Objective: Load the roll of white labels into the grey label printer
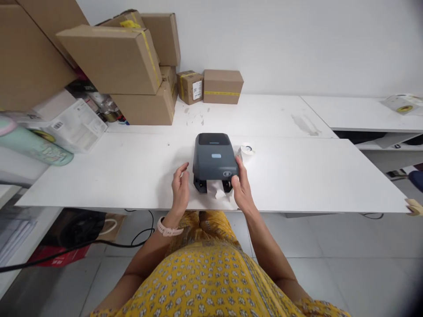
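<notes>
A dark grey label printer stands near the front edge of the white table, its lid slightly raised at the front. White label paper comes out of the front gap, its end torn or crumpled. My right hand grips the lid's front right corner, thumb in front and fingers along the side. To the left of the printer, my left hand is held with curved fingers apart from the thumb, touching nothing. A roll of white labels sits just behind my right hand.
Stacked cardboard boxes fill the back left, with two smaller cartons against the wall. A mint green bottle and a white box are at the left. Black cables hang below the table.
</notes>
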Tool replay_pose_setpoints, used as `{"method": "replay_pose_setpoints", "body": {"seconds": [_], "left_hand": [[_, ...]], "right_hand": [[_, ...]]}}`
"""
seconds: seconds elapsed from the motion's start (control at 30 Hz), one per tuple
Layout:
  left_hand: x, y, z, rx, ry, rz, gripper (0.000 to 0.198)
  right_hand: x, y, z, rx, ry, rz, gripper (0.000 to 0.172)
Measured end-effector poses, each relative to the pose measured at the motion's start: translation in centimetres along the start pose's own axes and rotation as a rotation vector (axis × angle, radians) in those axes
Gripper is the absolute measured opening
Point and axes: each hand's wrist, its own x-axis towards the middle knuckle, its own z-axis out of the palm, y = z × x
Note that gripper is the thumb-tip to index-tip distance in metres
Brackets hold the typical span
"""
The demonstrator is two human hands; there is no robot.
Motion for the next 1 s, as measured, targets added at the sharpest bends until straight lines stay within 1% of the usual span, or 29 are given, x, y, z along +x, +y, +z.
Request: {"method": "replay_pose_setpoints", "body": {"seconds": [0.07,0.13,0.27,0.37,0.47,0.53,0.6,0.63,0.67,0.7,0.73,0.83,0.87,0.9,0.93,1.0], "left_hand": [[1.7,-0.4,0.7,-0.005,-0.046,-0.029,0.043],[3.6,-0.8,1.7,0.016,-0.083,-0.043,0.046],[6.8,-1.3,3.8,0.082,-0.16,-0.073,0.064],[7.7,-1.5,4.6,0.161,-0.209,-0.081,0.073],[7.6,-1.4,4.5,0.197,-0.2,-0.095,0.081],[7.4,-1.2,4.3,0.192,-0.19,-0.102,0.084],[7.3,-1.0,4.2,0.189,-0.2,-0.091,0.084],[7.3,-1.0,4.2,0.191,-0.206,-0.082,0.083],[7.3,-0.9,4.2,0.195,-0.207,-0.07,0.083],[7.4,-0.8,4.3,0.2,-0.205,-0.061,0.082],[7.4,-0.8,4.3,0.206,-0.2,-0.056,0.082],[7.5,-0.8,4.2,0.245,-0.194,-0.06,0.082],[7.5,-0.9,4.1,0.26,-0.2,-0.063,0.082],[7.4,-0.9,4.0,0.27,-0.211,-0.063,0.082],[7.4,-1.0,3.8,0.274,-0.224,-0.06,0.082],[7.2,-1.1,3.6,0.261,-0.237,-0.059,0.081]], "right_hand": [[1.2,-0.9,-0.1,0.001,-0.007,-0.005,0.069],[3.4,-2.0,0.0,-0.042,0.01,-0.045,0.073],[9.8,-3.1,0.5,-0.165,0.12,-0.192,0.073],[15.3,-2.9,0.9,-0.286,0.156,-0.286,0.071],[19.7,-2.6,0.9,-0.363,0.141,-0.313,0.072],[21.0,-2.7,0.6,-0.38,0.16,-0.334,0.075],[20.7,-2.8,0.4,-0.408,0.191,-0.386,0.073],[20.1,-2.8,0.3,-0.429,0.188,-0.412,0.067],[19.2,-2.7,0.3,-0.455,0.144,-0.43,0.06],[18.1,-2.4,0.4,-0.488,0.045,-0.438,0.054],[17.1,-2.0,0.5,-0.529,-0.105,-0.435,0.048],[14.7,-0.2,1.3,-0.679,-0.651,-0.4,0.036],[14.4,0.4,1.6,-0.721,-0.787,-0.387,0.036],[14.3,0.9,2.0,-0.751,-0.881,-0.373,0.036],[14.3,1.3,2.4,-0.769,-0.943,-0.361,0.038],[14.8,1.7,3.0,-0.782,-1.016,-0.34,0.038]]}}
